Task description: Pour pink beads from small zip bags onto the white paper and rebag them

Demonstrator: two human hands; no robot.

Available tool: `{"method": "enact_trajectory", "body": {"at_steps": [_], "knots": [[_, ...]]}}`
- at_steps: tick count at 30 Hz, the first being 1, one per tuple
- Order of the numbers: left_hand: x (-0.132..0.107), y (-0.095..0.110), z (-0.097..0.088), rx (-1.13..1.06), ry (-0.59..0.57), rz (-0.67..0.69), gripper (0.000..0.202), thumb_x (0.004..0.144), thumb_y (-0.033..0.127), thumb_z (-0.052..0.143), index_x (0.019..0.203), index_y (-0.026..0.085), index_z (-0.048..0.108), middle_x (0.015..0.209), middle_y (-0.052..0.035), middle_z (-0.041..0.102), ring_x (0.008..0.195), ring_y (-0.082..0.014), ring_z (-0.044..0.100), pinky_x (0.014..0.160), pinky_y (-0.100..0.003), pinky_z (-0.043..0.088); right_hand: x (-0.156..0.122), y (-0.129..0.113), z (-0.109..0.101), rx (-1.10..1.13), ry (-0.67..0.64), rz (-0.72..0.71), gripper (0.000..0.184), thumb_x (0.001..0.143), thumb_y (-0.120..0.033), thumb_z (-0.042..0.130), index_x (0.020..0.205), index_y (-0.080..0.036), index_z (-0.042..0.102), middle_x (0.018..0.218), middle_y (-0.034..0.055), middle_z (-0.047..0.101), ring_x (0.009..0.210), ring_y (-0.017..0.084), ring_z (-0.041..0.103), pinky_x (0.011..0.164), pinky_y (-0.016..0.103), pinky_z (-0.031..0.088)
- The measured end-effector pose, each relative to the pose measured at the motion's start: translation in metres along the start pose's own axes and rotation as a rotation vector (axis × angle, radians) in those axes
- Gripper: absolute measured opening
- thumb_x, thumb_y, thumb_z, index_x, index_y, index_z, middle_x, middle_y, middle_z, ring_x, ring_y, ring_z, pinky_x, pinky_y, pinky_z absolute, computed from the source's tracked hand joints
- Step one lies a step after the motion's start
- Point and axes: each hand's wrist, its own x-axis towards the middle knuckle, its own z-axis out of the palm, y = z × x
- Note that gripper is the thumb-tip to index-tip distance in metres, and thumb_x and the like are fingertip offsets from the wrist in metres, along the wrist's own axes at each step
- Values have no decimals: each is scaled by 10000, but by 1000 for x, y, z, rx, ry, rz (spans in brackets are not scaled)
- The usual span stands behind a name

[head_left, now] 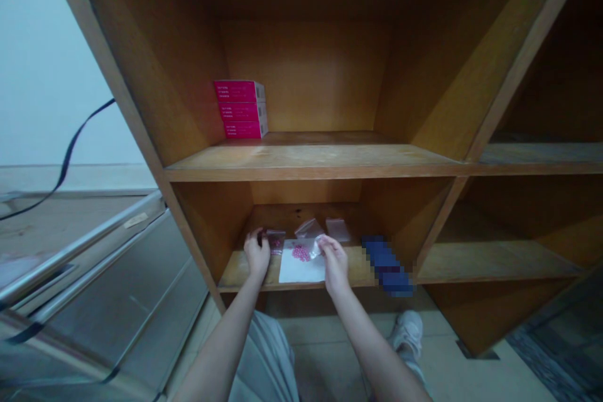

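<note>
On the lower shelf, my left hand [257,255] is at the left with its fingers curled. It is beside a clear bag with pink pieces [276,242]; whether anything is between the fingertips is hidden. My right hand [336,264] pinches a small clear plastic bag [316,247] over the right side of a white sheet [296,271]. A cluster of small pink pieces [301,252], like beads or tablets, lies loose on that sheet, just left of the pinched bag. Behind it lie two more clear bags, one crumpled [308,228] and one flat [338,229].
A stack of pink boxes [242,110] stands on the upper shelf at the left. At the right of the lower shelf a blue object [387,266] is pixelated and overhangs the edge. A wooden divider [440,226] bounds this compartment. A metal-framed case [108,301] stands at the left.
</note>
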Motion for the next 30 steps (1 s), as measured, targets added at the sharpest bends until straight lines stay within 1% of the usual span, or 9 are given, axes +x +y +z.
{"method": "enact_trajectory", "body": {"at_steps": [2,4,6,9,15,20,25,27,30], "knots": [[-8,12,-6,-123,-30,-34,274,793,315,384,983,160,506,1011,-110,575,976,-199,530,858,-325,395,-12,2,2,30,-48,19,222,639,-310,620,800,-163,578,727,34,632,610,129,546,585,244,414],[-16,26,-10,-311,-168,-121,294,808,371,357,1011,175,442,890,-80,610,811,-163,593,742,-296,450,-22,3,4,25,-80,15,196,642,-308,620,771,-176,556,662,10,620,585,123,539,586,243,413],[-23,40,-13,-472,-326,-232,344,805,427,335,1027,168,383,724,-35,613,612,-138,596,606,-274,465,-31,4,7,19,-103,20,196,640,-319,622,749,-182,534,641,5,620,584,128,545,587,246,414],[-29,59,-18,-538,-473,-330,323,755,434,424,953,182,391,678,-8,599,609,-133,594,545,-232,444,-40,6,13,37,-147,50,203,634,-323,628,722,-188,505,661,9,627,618,140,565,607,252,424],[-30,80,-32,-591,-547,-272,227,690,226,500,879,204,376,674,21,602,636,-121,589,583,-219,432,-52,18,22,23,-207,77,171,630,-315,630,677,-192,519,678,-2,601,664,141,559,652,259,431],[-27,84,-37,-552,-518,-176,120,669,163,452,737,211,365,611,52,530,577,-99,542,546,-199,417,-57,26,21,-29,-245,110,163,630,-312,633,685,-184,549,690,2,601,669,141,551,653,255,428],[-25,81,-41,-491,-562,-60,40,648,162,417,626,195,413,586,32,506,583,-113,515,568,-212,411,-55,13,17,24,-193,115,339,652,-334,612,955,-201,538,991,57,598,868,182,558,701,270,443],[-25,81,-42,-437,-596,-35,80,649,158,398,601,188,455,576,21,519,592,-123,514,585,-222,409,-52,7,17,14,-173,80,348,666,-345,600,978,-203,536,1012,60,592,892,188,552,700,268,445],[-27,83,-42,-421,-622,13,144,657,144,396,568,177,505,603,2,555,629,-135,528,624,-235,413,-48,3,16,-23,-173,10,262,697,-355,573,896,-184,576,925,59,616,850,185,556,722,282,440]]}}
